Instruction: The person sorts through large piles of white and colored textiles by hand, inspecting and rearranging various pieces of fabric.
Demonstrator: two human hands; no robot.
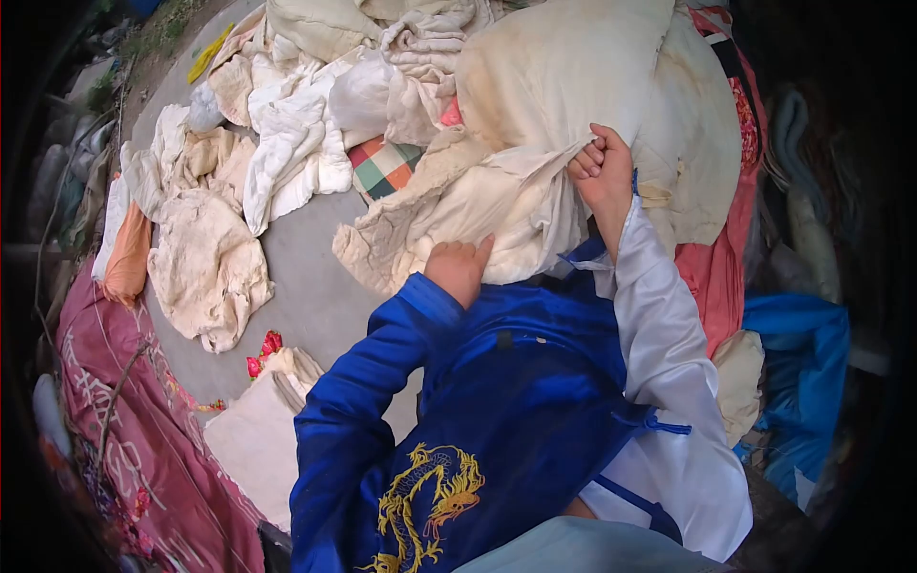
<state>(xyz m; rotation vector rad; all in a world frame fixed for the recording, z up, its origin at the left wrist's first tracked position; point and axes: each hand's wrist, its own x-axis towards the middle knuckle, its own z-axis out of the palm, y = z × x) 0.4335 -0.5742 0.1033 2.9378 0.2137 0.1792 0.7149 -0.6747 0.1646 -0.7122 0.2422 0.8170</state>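
A piece of cream cotton batting [420, 205] with a thin cloth cover [530, 196] lies in front of me, its edges ragged. My right hand [604, 172], in a white sleeve, is closed in a pinch on the cloth cover and pulls it up into taut folds. My left hand [458, 270], in a blue sleeve, has its fingers curled on the near edge of the batting, with the thumb pointing away from me. Behind my right hand bulges a large stained cream cushion-like bundle [559, 72]. The fingertips of my left hand are hidden.
Loose white padding [296, 134] and a tattered cream piece [210, 263] lie to the left on the grey surface [306, 277]. A checked cloth [382, 167] shows beyond the batting. Maroon sheeting [143, 430] borders the left, pink fabric [712, 296] and blue material [802, 372] the right.
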